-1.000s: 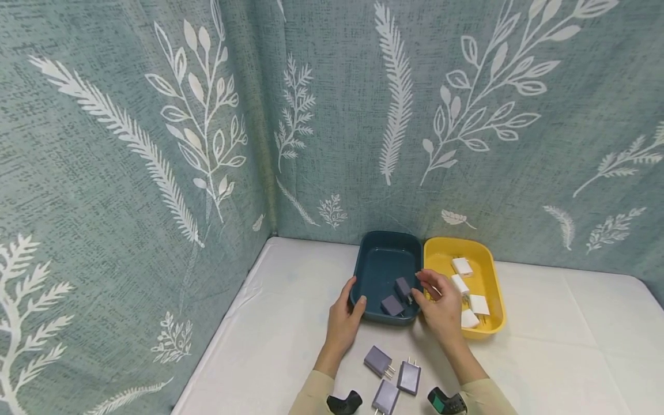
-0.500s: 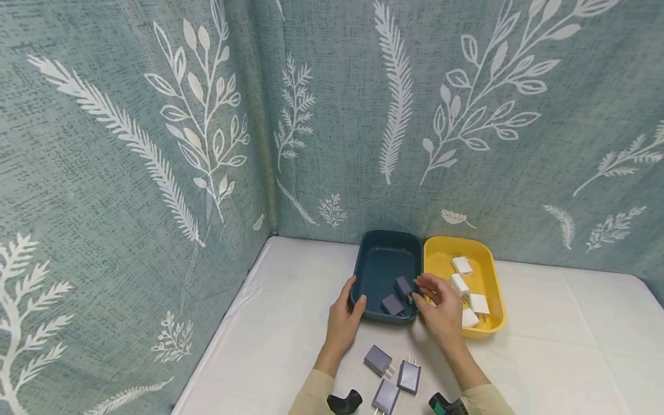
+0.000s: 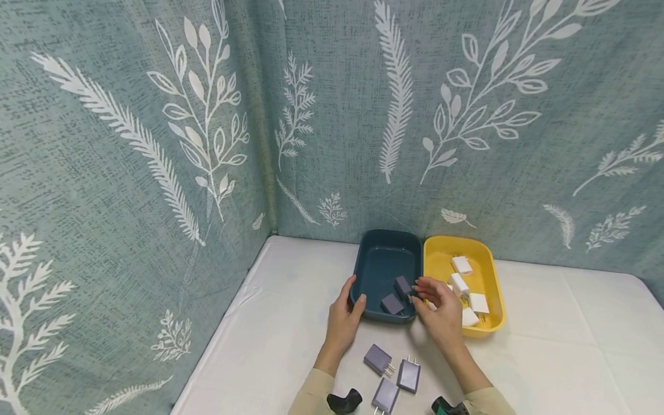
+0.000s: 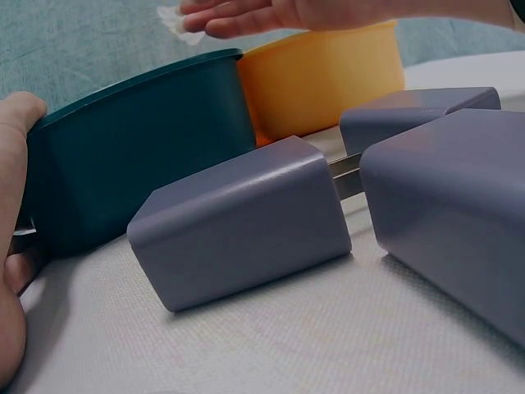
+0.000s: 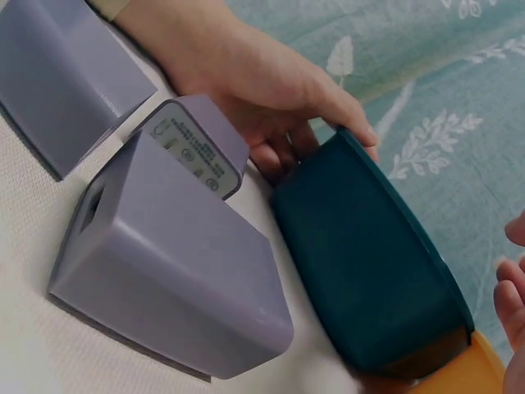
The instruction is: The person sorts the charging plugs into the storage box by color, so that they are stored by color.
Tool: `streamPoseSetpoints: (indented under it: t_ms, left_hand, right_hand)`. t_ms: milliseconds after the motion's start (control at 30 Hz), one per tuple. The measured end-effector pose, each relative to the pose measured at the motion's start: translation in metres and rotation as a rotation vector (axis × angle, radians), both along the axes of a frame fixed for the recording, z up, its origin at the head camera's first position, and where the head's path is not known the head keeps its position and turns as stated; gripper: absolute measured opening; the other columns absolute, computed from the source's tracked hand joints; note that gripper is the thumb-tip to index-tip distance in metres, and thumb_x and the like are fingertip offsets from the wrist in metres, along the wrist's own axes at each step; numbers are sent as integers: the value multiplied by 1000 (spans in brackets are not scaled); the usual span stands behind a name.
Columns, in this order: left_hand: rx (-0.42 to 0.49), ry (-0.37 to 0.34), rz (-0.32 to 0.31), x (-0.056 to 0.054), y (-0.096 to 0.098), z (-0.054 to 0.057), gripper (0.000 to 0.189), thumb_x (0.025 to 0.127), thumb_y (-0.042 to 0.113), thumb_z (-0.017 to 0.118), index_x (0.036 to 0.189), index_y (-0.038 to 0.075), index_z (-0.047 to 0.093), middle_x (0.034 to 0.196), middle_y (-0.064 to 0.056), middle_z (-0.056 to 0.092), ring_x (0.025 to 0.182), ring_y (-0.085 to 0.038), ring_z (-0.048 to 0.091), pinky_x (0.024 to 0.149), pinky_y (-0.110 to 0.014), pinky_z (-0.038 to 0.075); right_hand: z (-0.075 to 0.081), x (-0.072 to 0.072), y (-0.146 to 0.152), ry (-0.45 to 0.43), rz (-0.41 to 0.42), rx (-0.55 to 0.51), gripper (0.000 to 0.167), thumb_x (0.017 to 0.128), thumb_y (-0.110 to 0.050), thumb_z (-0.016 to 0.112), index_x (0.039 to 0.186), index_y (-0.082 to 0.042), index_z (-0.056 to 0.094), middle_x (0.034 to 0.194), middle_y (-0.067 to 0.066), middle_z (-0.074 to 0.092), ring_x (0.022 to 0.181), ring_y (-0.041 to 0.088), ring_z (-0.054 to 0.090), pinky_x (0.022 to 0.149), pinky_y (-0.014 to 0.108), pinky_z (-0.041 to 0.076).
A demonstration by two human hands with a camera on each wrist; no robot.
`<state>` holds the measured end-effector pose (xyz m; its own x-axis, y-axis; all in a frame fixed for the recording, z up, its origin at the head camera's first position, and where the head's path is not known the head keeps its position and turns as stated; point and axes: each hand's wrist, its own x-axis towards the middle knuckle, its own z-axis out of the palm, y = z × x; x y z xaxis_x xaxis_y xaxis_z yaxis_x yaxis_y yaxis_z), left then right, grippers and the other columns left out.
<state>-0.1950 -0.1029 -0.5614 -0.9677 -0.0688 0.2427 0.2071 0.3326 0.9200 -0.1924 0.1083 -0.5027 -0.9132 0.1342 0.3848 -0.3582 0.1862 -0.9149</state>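
Note:
A dark teal bin (image 3: 386, 262) stands at the back of the table with two purple charger plugs (image 3: 392, 305) lying in its near right part. My left hand (image 3: 342, 324) grips its near left corner, thumb on the rim; in the right wrist view those left fingers (image 5: 283, 152) curl against the outer wall. My right hand (image 3: 443, 314) hovers over the bin's right rim with loosely bent fingers and nothing visibly held. Its fingertips are close to the upper plug (image 3: 402, 285); whether they touch it is unclear. Part of the yellow bin (image 3: 482, 271) lies behind this hand.
The yellow bin touches the teal one on the right and contains several white charger plugs (image 3: 478, 302). Nearer me, three purple plugs (image 3: 408, 376) lie close together on the white tablecloth (image 3: 560, 346). A patterned curtain (image 3: 332, 144) hangs behind and at left.
My right hand has lowered slightly, and its fingers have shifted a little beside the upper purple plug. The left hand and both bins have stayed practically in place.

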Motion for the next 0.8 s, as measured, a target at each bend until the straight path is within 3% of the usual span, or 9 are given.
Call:
streamPoseSetpoints:
  t_ms: [67, 300, 467, 800]
  left_hand:
    - [-2, 1, 0, 0, 0, 0, 54, 98, 33, 56, 148, 19, 41, 151, -7, 45, 138, -22, 46, 112, -42, 41]
    - [-9, 10, 3, -2, 0, -1, 54, 98, 33, 56, 148, 19, 42, 150, -9, 47, 136, -23, 48, 110, -43, 42]
    - [-13, 19, 4, -1, 0, 0, 53, 98, 33, 56, 148, 19, 42, 149, -10, 48, 135, -23, 50, 109, -43, 44]
    - [-22, 36, 8, -1, 0, 2, 52, 99, 32, 55, 147, 18, 42, 148, -11, 49, 134, -26, 51, 108, -44, 45]
  right_hand:
    - [1, 1, 0, -22, 0, -5, 38, 74, 16, 73, 111, 9, 64, 107, 21, 69, 92, 21, 70, 82, 17, 57]
    - [28, 17, -6, -64, 5, -4, 37, 74, 19, 71, 110, 15, 61, 107, 28, 66, 94, 30, 69, 84, 26, 58]
    - [29, 21, -8, -48, 9, -2, 36, 74, 18, 71, 109, 15, 62, 106, 28, 66, 95, 37, 67, 84, 26, 58]
    - [30, 24, -9, -42, 3, 11, 36, 74, 19, 71, 109, 13, 63, 106, 28, 67, 93, 31, 69, 83, 26, 59]
